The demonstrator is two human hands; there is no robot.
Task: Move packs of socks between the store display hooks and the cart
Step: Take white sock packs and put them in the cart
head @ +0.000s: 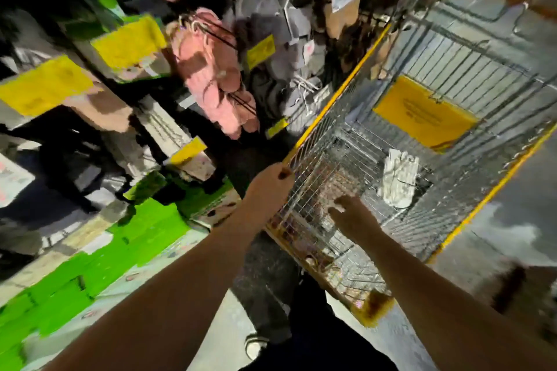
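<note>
Socks: one white pack (399, 179) lies on cart (340, 93) floor, beyond our right hand (351, 215), long axis running away from us. R hand nearer, fingers loose, holding nothing; left hand (269, 182) grips near-left rim corner. Pink packs (211, 69) on hooks farther left, count unclear

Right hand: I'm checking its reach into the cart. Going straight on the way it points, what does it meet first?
Probably the cart's wire mesh, left of the white sock pack. The right hand points up-left; depth is unclear.
</note>
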